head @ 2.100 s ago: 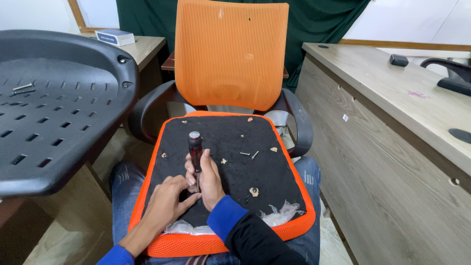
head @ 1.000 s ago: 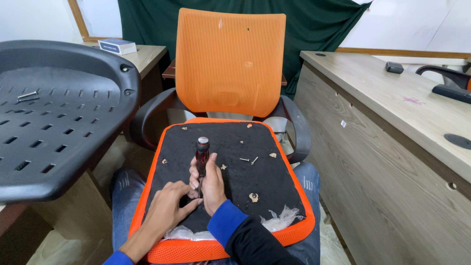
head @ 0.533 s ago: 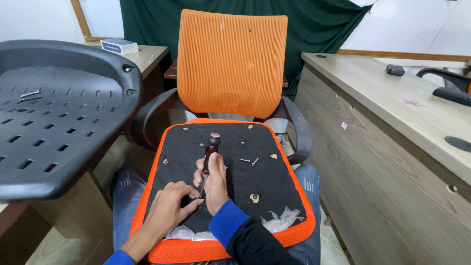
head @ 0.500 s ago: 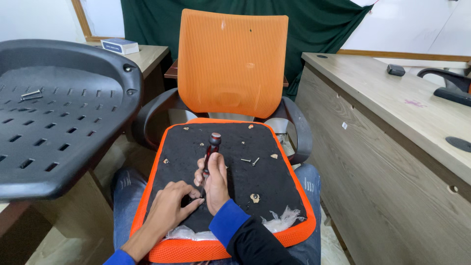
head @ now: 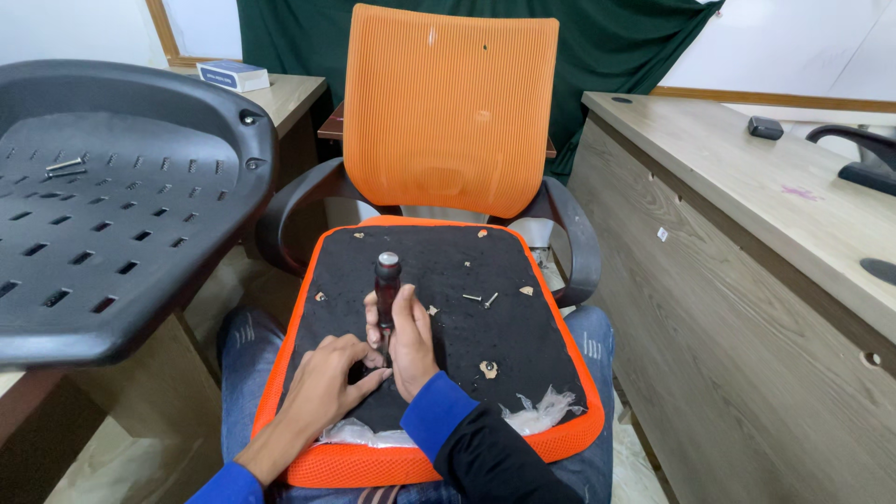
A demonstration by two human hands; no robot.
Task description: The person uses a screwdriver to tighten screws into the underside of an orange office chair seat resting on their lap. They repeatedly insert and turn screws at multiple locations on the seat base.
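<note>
Closed right grip (head: 403, 338) is wrapped on the upright screwdriver (head: 386, 285); left grip (head: 329, 378), fingers curled, is pinched at its base on the seat pad (head: 523, 336).

A single head-worn camera looked down and forward from close above the person's lap, onto the seat cushion (head: 439, 317), with the orange chair (head: 448, 103) straight ahead and a wooden desk (head: 747, 215) rightward

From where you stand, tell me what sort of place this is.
Probably an office used as a makeshift repair spot. Wooden desks stand on both sides, an orange office chair stands ahead, and the right hand holds a screwdriver upright on an upturned seat cushion strewn with loose screws.
</note>
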